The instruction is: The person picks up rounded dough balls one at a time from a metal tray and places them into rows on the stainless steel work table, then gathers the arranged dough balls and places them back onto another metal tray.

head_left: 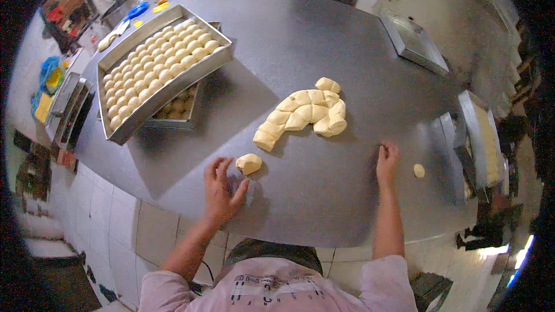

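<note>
Near the front of the metal table, a cut lump of pale yellow dough (248,164) lies beside my left hand (219,192). The fingers of that hand are spread, with the thumb apart at the lump's near side, and they do not grip it. My right hand (388,163) is over the table farther right, its fingers loosely bent and nothing visible in them. To its right sits a small flat dough piece (419,171). Beyond and between my hands, a curved cluster of dough chunks (302,110) rests on the table, with one more chunk (328,85) at its far end.
A deep metal tray (167,99) with rows of dough balls is propped at a tilt on another tray (188,110) at the left. Several trays (483,138) lean at the right edge. One shallow pan (413,43) lies far right. Blue and yellow items (137,10) sit far left.
</note>
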Motion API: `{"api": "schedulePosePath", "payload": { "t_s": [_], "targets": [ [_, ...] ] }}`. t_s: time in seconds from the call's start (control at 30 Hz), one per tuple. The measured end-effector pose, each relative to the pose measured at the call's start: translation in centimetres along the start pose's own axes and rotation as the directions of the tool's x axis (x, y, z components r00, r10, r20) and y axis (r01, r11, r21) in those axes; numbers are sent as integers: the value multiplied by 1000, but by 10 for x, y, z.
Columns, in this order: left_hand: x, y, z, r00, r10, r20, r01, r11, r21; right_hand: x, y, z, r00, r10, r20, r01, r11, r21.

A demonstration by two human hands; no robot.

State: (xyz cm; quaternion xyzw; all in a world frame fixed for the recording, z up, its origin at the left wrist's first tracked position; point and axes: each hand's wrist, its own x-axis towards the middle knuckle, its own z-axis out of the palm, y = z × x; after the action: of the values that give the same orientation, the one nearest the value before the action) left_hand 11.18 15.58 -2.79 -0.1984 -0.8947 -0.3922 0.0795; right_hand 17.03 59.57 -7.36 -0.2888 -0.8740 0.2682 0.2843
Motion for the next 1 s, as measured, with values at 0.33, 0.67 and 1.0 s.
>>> {"api": "schedulePosePath", "payload": {
  "t_s": [0.33, 0.67, 1.0],
  "targets": [
    [23, -30, 31, 925, 312, 215, -360, 901, 242, 118, -132, 113, 874, 344, 342, -290, 936, -201],
    [25, -92, -49, 974, -173, -147, 192, 973, 130, 126, -180, 98, 971, -118, 208, -40, 778, 627],
    [60, -42, -128, 919, 64, 390, 201, 774, -600, -103, -364, 66, 691, -501, 521, -106, 643, 758]
  ]
}}
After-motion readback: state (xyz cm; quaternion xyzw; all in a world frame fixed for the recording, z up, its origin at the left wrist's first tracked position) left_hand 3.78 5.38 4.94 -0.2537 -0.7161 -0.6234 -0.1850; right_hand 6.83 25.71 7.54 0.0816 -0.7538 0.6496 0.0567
